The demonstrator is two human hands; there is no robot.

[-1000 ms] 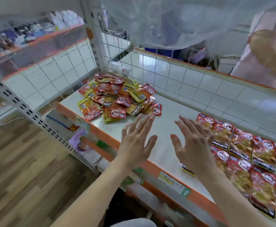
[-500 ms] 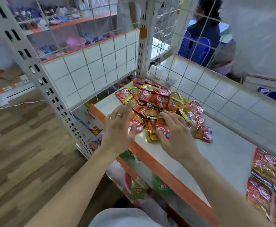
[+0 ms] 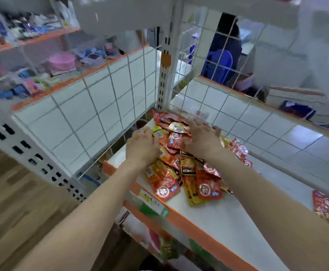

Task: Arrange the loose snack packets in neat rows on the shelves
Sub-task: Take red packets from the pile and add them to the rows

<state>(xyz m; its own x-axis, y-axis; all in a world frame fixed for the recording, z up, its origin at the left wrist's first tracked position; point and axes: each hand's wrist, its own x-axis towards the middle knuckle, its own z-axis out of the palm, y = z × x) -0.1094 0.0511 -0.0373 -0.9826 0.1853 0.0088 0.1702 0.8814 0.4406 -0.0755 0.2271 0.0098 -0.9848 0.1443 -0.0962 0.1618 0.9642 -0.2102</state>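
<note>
- off to the left of the left hand [image 3: 142, 145], the rack's wire side panel [image 3: 101, 118] closes off the end of the shelf [image 3: 218, 216].
- the left hand sits against the near-left flank of the heap, knuckles up, a ring showing. its fingers dip in among the packets, so i cannot tell whether its grip has closed on one or only rests there.
- between and under the two hands lies the pile of loose snack packets [image 3: 179, 171], red and yellow. they overlap at every angle, and the pile runs from the back corner to the orange front edge [image 3: 204, 231].
- the right hand [image 3: 202, 139] lies on top of the far side of the heap, fingers spread and fairly straight. its grip is wide open, pressing down, and i see nothing pinched in it.
- to the right of that hand the shelf is bare, and well apart, at the edge of view, are the laid-out packets [image 3: 327, 210], flat and side by side.
- by my reckoning a row has been started on the right, but the bulk of the packets are unsorted, so most of the job is left.
</note>
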